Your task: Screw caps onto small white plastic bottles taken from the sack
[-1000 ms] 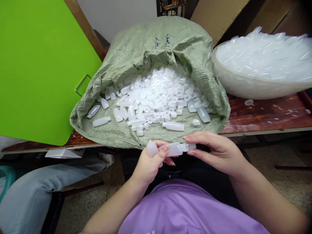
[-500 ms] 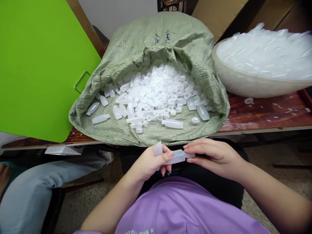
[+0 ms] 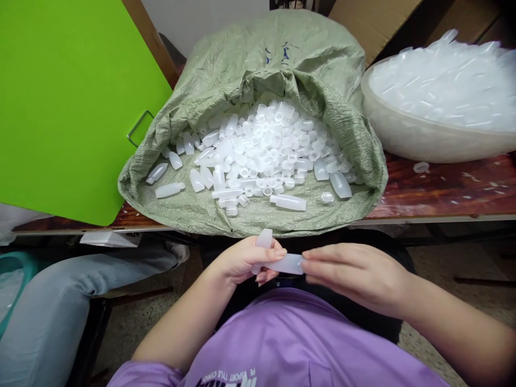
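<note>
My left hand [image 3: 239,260] is closed round a small translucent plastic bottle [image 3: 287,264], with the thumb on top. A second translucent piece [image 3: 265,238] stands up out of the same hand; its lower part is hidden by the fingers. My right hand [image 3: 357,273] pinches the right end of the bottle, and its fingers cover that end. Just beyond both hands, an open green woven sack [image 3: 250,226] lies on its side on the table. Many similar small bottles spill inside its mouth, among them one loose bottle [image 3: 288,202] near the front.
To the right, a whitish bowl [image 3: 435,148] is heaped with translucent pieces. A bright green board [image 3: 76,107] with a metal handle [image 3: 139,128] stands at left. Another person's jeans-clad leg [image 3: 60,293] and a teal basket [image 3: 26,263] are at lower left. Cardboard [image 3: 373,21] rises behind.
My right fingers have moved in against the bottle, covering the narrow end that showed before. The whole view has shifted slightly, and the teal basket now shows at left.
</note>
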Available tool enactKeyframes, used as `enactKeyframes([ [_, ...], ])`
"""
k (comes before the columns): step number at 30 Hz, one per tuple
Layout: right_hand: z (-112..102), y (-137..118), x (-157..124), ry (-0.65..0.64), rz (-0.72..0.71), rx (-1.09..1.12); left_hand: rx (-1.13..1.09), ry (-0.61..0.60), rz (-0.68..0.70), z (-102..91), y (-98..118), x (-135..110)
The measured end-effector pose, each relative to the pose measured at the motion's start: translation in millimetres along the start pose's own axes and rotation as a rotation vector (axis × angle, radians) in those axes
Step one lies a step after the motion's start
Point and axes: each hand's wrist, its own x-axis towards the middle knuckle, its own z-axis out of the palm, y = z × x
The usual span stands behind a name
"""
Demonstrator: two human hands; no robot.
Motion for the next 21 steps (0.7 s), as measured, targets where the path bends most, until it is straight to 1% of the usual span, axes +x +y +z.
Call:
enactKeyframes([
  [1,5.1,2.2,-1.4,0.009,0.119,0.034,0.066,0.047,0.026,3.3,0.9,-1.0],
  [3,14.5,7.0,-4.8,-0.023,0.358,0.114,0.245,0.170,0.077,10.2,3.3,-4.1],
  [4,18.1,9.3,-7.0,-0.041,0.451,0.142,0.333,0.239,0.100,13.1,4.5,-5.8],
  [5,20.7,11.4,-9.5,-0.034,0.497,0.158,0.402,0.305,0.120,15.5,5.4,-7.3],
  [6,22.6,13.1,-12.2,-0.004,0.498,0.162,0.449,0.355,0.135,17.1,5.9,-8.6],
  [8,25.2,14.8,-17.6,0.081,0.420,0.168,0.490,0.403,0.160,18.8,6.1,-10.3],
  [9,26.4,14.6,-19.9,0.093,0.389,0.179,0.502,0.408,0.176,19.1,5.7,-10.8],
  [10,28.1,13.9,-21.9,0.069,0.393,0.207,0.517,0.406,0.195,19.4,5.3,-11.1],
  [11,30.3,12.8,-23.4,0.025,0.439,0.255,0.540,0.403,0.218,19.8,4.7,-11.2],
  [13,35.4,11.0,-25.4,-0.043,0.587,0.378,0.599,0.416,0.268,20.9,3.3,-11.1],
  [14,37.9,10.7,-26.0,-0.035,0.630,0.404,0.622,0.426,0.285,21.6,2.7,-10.9],
  [15,39.9,10.9,-26.5,0.000,0.624,0.380,0.635,0.438,0.297,22.2,2.1,-10.7],
  [16,41.3,11.3,-26.8,0.052,0.575,0.304,0.638,0.444,0.301,22.7,1.4,-10.7],
  [18,42.5,11.9,-25.8,0.127,0.424,0.091,0.632,0.432,0.291,23.6,0.1,-11.0],
  [19,42.8,11.6,-24.4,0.126,0.369,0.027,0.629,0.417,0.282,24.0,-0.8,-11.5],
  [20,43.3,10.7,-22.5,0.105,0.353,0.024,0.627,0.407,0.279,24.4,-1.8,-12.0],
  [21,44.0,9.3,-20.2,0.069,0.383,0.080,0.626,0.402,0.280,24.9,-3.0,-12.6],
])
